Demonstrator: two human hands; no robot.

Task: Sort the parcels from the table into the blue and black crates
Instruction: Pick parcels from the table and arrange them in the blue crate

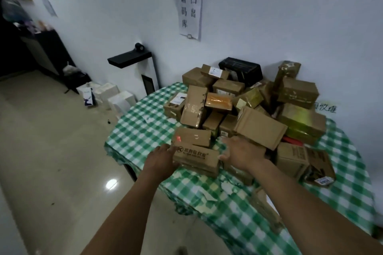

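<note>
1. The printed carton [195,156], a brown cardboard parcel with dark lettering on its front face, lies at the near-left edge of the table [143,124], resting on another flat parcel beneath it.
2. The left hand [162,156] is open, its straight fingers laid against the carton's left end.
3. The right hand [243,152] is open and spread, back upward, with the thumb at the carton's right end. Whether the thumb presses the cardboard cannot be told.
4. Just behind the printed carton sits a plain carton [192,136] bearing a small red light spot [178,138] near its left end.
5. Beyond it, the heap of parcels [259,126] is piled against the wall, mostly brown cartons lying at mixed angles, with a black parcel [241,69] at the back.
6. A green-and-white checked cloth [238,213] covers the table.
7. Paper notices [189,12] hang on the white wall above the heap.
8. To the left, a black shelf [129,60] is fixed to the wall, and white boxes [116,97] stand on the glossy floor below.
</note>
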